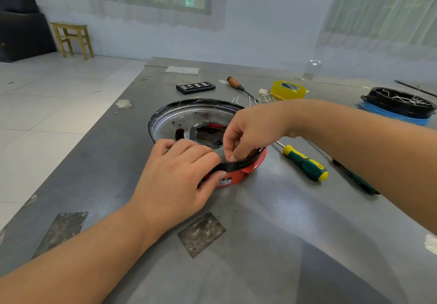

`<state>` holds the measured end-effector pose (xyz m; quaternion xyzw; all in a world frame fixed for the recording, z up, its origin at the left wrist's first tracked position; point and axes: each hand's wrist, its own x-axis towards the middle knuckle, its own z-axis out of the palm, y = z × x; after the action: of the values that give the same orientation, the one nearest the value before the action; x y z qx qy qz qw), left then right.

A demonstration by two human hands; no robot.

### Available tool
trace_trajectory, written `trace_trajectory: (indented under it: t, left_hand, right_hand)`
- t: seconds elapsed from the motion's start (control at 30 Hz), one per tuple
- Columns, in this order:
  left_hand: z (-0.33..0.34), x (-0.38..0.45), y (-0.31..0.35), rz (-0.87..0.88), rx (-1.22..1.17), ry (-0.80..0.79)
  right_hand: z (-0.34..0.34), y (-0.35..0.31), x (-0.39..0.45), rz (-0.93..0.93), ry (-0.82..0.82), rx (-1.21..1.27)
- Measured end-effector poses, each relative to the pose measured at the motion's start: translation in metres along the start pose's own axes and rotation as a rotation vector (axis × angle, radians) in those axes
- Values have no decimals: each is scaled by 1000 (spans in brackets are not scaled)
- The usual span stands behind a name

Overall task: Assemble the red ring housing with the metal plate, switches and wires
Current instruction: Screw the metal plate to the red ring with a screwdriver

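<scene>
on the grey metal table the red ring housing lies flat, open side up, metal plate inside. my left hand grips its near black rim; my right hand pinches that rim from above.

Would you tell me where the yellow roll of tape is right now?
In the head view, the yellow tape roll lies far right on the table, beyond the right hand, beside the wooden-handled screwdriver.
</scene>
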<state>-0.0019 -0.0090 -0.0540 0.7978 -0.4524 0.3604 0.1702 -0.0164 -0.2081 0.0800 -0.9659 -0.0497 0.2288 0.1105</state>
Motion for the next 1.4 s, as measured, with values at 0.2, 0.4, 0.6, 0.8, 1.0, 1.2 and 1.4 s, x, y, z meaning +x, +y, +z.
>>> trace_trajectory:
  t: [0.2, 0.4, 0.6, 0.8, 1.0, 1.2, 1.4]
  left_hand:
    - [2, 0, 0, -54, 10, -13]
    - [3, 3, -2, -151, 2, -52]
    - [3, 4, -1, -152, 31, -78]
    - [7, 4, -3, -157, 34, -48]
    - [10, 5, -5, -156, 30, -21]
    - [12, 5, -8, -174, 12, -18]
    - [9, 4, -6, -455, -42, -70]
  right_hand:
    - [-2, -6, 5, 42, 13, -41]
    - [-4, -3, 8, 67, -23, -3]
    - [-4, -3, 7, 79, 8, -3]
    - [-5, -5, 7, 82, 64, -41]
    - [-6, -6, 9, 89, 57, -29]
    - [-6, -7, 8, 90, 42, -19]
    - [-4, -7, 7, 123, 8, 103]
